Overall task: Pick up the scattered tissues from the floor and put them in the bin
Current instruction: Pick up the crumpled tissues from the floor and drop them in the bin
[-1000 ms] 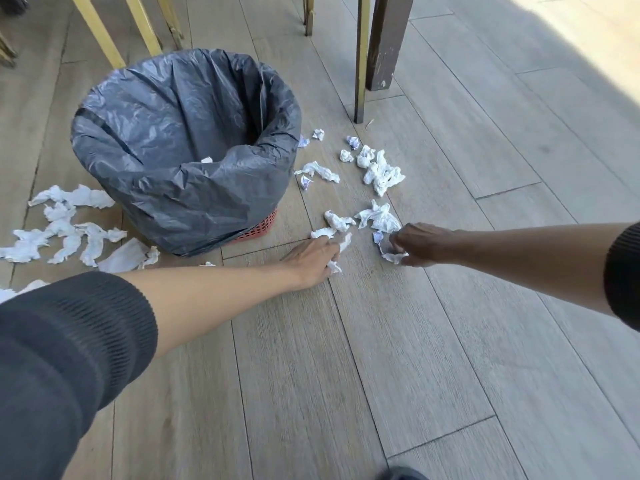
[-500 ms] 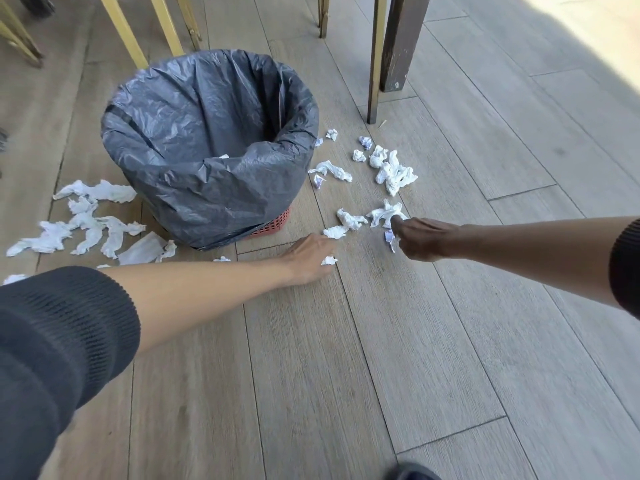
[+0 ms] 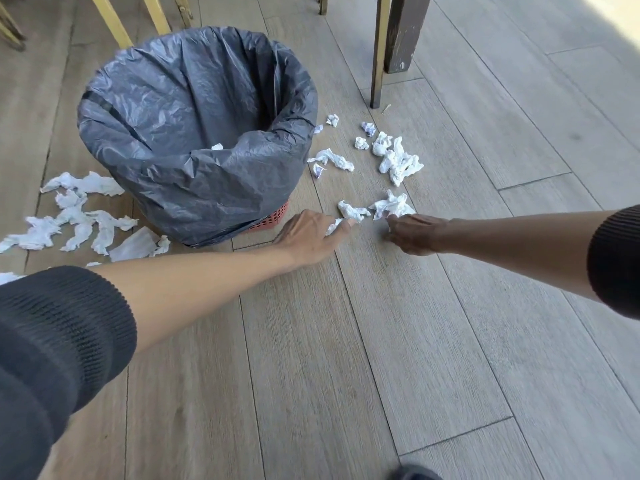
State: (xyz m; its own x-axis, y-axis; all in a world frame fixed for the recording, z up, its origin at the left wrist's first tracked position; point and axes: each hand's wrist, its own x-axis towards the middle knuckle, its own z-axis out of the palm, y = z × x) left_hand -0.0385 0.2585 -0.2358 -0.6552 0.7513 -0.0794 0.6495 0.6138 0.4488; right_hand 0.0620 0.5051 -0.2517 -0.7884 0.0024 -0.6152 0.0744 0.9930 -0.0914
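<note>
left hand (image 3: 308, 233) pinching tissue (image 3: 333, 226), gathering before binning | right hand (image 3: 417, 233) curled, contents unclear, reaching wad (image 3: 391, 206) just ahead | bin (image 3: 194, 181) alongside

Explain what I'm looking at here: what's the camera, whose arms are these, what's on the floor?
No robot here: a person wears one wide-angle camera on the head, looking forward and down, so the arms are their own. The left hand pinches a small white tissue scrap on the wooden floor. The right hand is curled, its fingertips at a crumpled tissue; whether it grips anything is hidden. A bin lined with a grey bag stands ahead, one tissue bit showing inside. More tissues lie scattered right of the bin and left of it. Chair legs stand behind.
</note>
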